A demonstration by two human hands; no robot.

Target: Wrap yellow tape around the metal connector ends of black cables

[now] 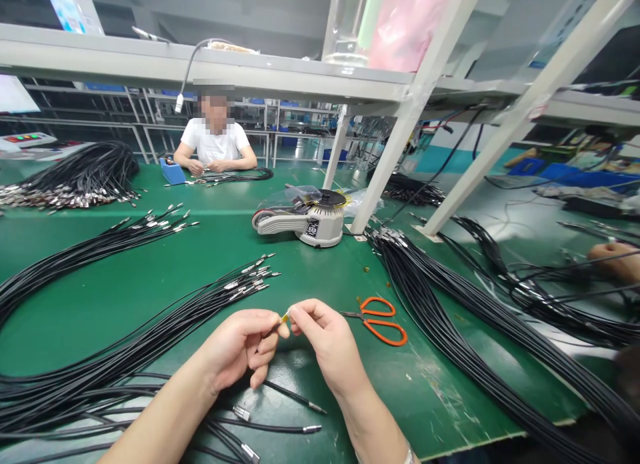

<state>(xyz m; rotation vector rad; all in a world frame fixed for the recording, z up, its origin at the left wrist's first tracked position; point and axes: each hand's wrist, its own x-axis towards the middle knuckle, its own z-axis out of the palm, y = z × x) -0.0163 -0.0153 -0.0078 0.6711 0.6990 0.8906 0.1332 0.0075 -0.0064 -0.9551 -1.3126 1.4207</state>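
My left hand [240,347] is closed in a pinch on a thin black cable, just left of the middle of the head view. At the cable's end shows a small yellow strip of tape [285,317]. The fingertips of my right hand [327,344] are closed on this strip, almost touching the left fingertips; they hide most of the tip. Right of that hand lies a pair of scissors [383,321] with orange handles. Below my hands, several loose black cables [285,427] with metal ends lie on the green table.
A round tape dispenser [320,224] stands ahead. Cable bundles lie left [200,317] and right [425,304], with a large pile [85,174] at the far left. A shelf post [395,111] rises at the right. A person [215,144] sits opposite; another person's hand [617,261] is far right.
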